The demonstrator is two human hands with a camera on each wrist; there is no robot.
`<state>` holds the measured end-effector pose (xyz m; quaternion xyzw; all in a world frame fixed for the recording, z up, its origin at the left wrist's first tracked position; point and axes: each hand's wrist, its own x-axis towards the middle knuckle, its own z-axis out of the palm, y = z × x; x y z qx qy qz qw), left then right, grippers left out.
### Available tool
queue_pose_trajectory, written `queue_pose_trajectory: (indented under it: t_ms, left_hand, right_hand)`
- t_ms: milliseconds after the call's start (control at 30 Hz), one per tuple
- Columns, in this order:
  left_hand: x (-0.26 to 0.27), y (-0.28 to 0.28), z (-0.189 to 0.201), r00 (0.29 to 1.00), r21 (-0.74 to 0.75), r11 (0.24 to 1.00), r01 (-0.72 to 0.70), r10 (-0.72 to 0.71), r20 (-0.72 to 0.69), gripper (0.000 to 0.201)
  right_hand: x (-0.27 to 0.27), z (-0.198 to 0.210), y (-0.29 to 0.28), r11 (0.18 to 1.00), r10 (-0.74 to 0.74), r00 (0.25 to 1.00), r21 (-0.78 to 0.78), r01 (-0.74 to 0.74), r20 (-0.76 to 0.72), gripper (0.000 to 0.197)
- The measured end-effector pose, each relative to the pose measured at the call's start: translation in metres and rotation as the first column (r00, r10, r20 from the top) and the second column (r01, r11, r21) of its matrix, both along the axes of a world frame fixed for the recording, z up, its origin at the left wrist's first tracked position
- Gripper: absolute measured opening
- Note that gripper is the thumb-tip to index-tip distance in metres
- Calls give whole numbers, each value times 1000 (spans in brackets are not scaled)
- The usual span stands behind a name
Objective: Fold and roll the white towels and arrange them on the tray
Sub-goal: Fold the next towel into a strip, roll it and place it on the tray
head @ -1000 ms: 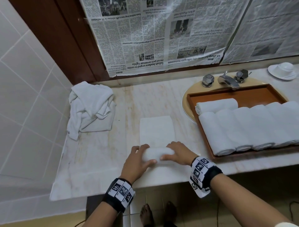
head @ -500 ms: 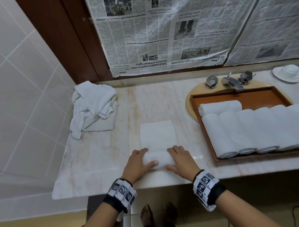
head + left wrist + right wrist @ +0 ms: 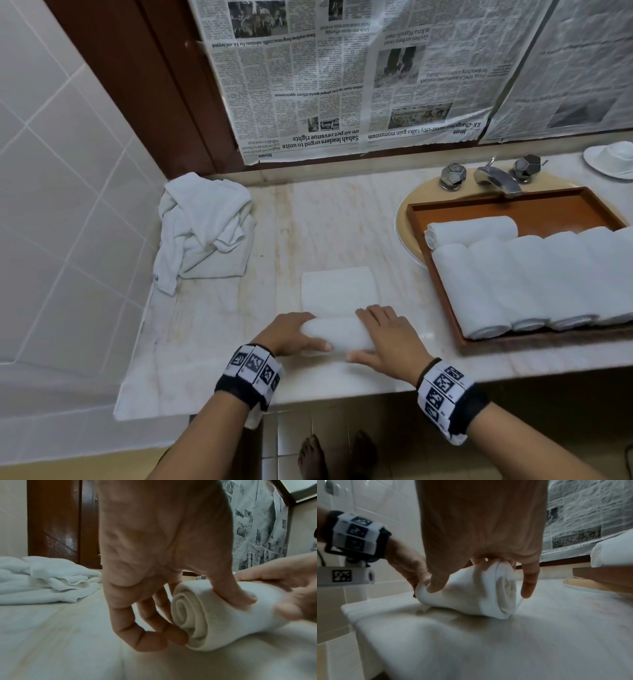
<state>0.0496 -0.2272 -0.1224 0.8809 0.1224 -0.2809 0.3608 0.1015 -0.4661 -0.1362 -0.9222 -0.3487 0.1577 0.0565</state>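
Tabletop (image 3: 212,342) was pale marble, running from the tiled left wall to the sink at the right end. Wooden tray (image 3: 548,205) sat over the sink at the right edge, holding a row of finished rolls (image 3: 513,277) side by side, one more lying crosswise behind them against the far part of the tray. Loose pile of unfolded towels (image 3: 202,233) sat in the far-left corner, soft and crumpled, not yet touched.

Working towel (image 3: 337,311) lay near the front edge, about midway along: near part rolled into a cylinder, flat folded tail running toward the back wall. The left wrist view showed the spiral end (several tight layers, no telescoping there).

Left hand (image 3: 291,334) gripped the left end of the roll, thumb on top and fingers (image 3: 154,641) curled down round the end face. Right hand (image 3: 387,339) was curled over the right end, thumb on the near side and fingers draped over the top.

Handling, my read: terry cloth, light, soft, compressible, grippy on itself but likely to slide on polished stone. No stiffness along the axis, so it would sag or unwind if lifted by one end. Best hold is both ends at once with even downward pressure while rolling, then pinch over the loose tail edge when carrying it to the tray.
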Motion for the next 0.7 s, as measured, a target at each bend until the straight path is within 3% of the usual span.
queue_pose_trajectory:
  t_ms: [100,200,267,367,433,500,567,633,700]
  left_hand:
    - [-5,-3,-4,1000,-1,1000,-28,28,-11,76]
    - [-22,-15,-14,980,117,991,-58,34,196,90]
    - [-33,-27,-22,937,230,973,-25,-58,346,84]
    - [-36,-31,-26,949,170,984,-46,-10,315,74]
    - [-29,-25,-23,968,85,995,-57,34,249,72]
    - [-18,-20,-13,975,-7,998,-58,58,213,66]
    - [-10,-19,-8,980,-77,993,-88,100,170,56]
    - [-7,-21,-8,976,-84,988,-128,141,167,54]
    - [-9,-24,-15,969,14,991,-131,125,215,60]
  right_hand:
    - [11,0,1,999,-13,987,27,18,-158,78]
    - [32,2,5,995,-16,920,84,53,-392,66]
    - [42,0,7,993,-1,886,105,56,-463,63]
    - [41,3,7,990,-43,839,90,109,-543,74]
    - [28,3,2,992,-61,891,69,103,-449,83]
    - [13,-1,-1,995,-62,983,68,75,-171,86]
    - [0,-3,-1,996,-52,999,74,51,9,85]
    - [-1,-6,2,999,-38,999,34,38,9,81]
    - [10,-8,5,998,-53,992,35,58,-112,79]
